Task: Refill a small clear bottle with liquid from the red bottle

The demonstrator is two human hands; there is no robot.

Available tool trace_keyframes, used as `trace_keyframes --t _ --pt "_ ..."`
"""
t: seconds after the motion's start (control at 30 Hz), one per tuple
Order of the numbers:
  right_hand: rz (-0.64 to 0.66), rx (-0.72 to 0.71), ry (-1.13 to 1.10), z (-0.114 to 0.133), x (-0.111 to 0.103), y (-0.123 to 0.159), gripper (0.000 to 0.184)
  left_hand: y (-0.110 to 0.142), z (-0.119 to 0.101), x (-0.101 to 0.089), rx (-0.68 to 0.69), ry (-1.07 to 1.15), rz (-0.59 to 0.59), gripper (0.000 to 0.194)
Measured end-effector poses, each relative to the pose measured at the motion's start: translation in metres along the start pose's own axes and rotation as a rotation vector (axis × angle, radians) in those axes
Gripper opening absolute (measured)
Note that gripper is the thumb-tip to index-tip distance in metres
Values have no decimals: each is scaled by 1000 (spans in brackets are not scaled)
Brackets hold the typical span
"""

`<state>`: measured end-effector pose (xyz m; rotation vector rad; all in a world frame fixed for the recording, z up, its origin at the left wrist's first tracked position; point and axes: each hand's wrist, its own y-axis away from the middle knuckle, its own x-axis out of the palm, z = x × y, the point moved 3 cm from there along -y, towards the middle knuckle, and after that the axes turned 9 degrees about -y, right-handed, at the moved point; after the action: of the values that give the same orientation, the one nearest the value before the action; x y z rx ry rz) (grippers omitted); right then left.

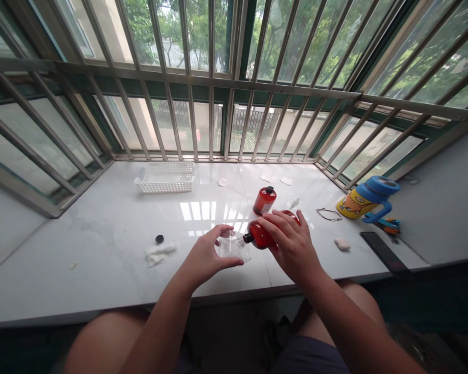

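My right hand (290, 241) grips a red bottle (262, 235) tipped on its side, its open dark neck pointing left at a small clear container (234, 245). My left hand (206, 254) curls its fingers round that clear container just above the white sill. A second red bottle (264, 200) with a black cap stands upright behind them. A loose black cap (159, 239) lies to the left beside crumpled white tissue (159, 252).
A white plastic basket (164, 178) sits at the back left of the marble sill (101, 234). A yellow and blue cup (368, 200), a black phone (382, 250), a wire loop (328, 214) and small white pads (342, 243) lie at the right. Window bars close the far side.
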<state>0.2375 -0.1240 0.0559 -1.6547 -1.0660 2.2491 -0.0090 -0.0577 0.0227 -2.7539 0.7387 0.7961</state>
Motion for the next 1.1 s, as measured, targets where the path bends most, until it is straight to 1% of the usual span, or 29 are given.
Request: trace_keyframes --t 0.4,0.93,1.1 --pt "10 -1 5 -2 -1 1 52 0 2 2 -4 -37 7 79" --pt "16 -2 29 -4 -2 2 51 0 3 1 -23 -38 48 77" --pt "19 -3 44 -4 -4 0 50 0 2 3 -13 -35 44 75"
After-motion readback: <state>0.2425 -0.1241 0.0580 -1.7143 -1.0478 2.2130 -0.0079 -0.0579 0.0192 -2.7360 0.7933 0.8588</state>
